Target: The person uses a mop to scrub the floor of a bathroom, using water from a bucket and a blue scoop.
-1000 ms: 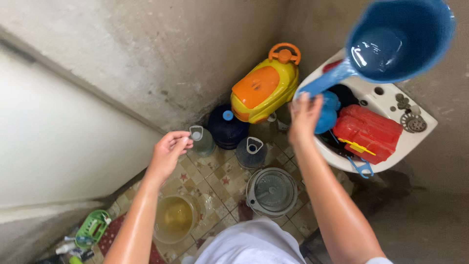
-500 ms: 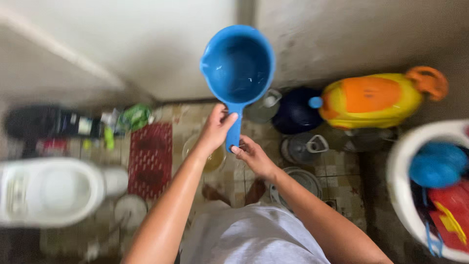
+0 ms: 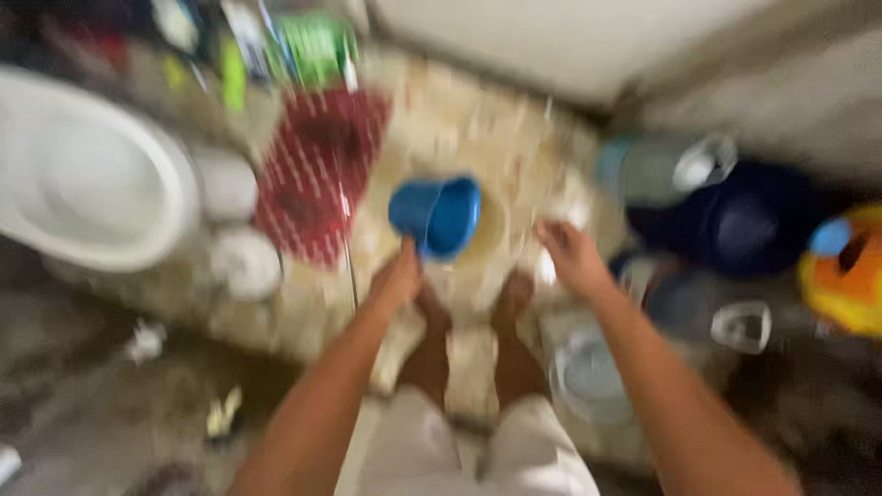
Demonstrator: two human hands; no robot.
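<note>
I see a bright blue dipper (image 3: 436, 216) in my left hand (image 3: 397, 280), its bowl a slightly paler blue inside. Under it the floor (image 3: 459, 129) is tiled in a mottled cream and tan pattern, blurred here. A red mat (image 3: 317, 170) with a pale grid pattern lies beside it. The toilet bowl (image 3: 83, 184) is plain white. Behind the mat stand green, yellow and white bottles (image 3: 276, 50), too smeared to tell apart. Near my right hand (image 3: 571, 257) sits a dark navy container (image 3: 744, 220) with a light blue cap (image 3: 831, 236), and next to it a yellow and orange plastic seat (image 3: 850, 276). My shorts (image 3: 478, 450) are white.
</note>
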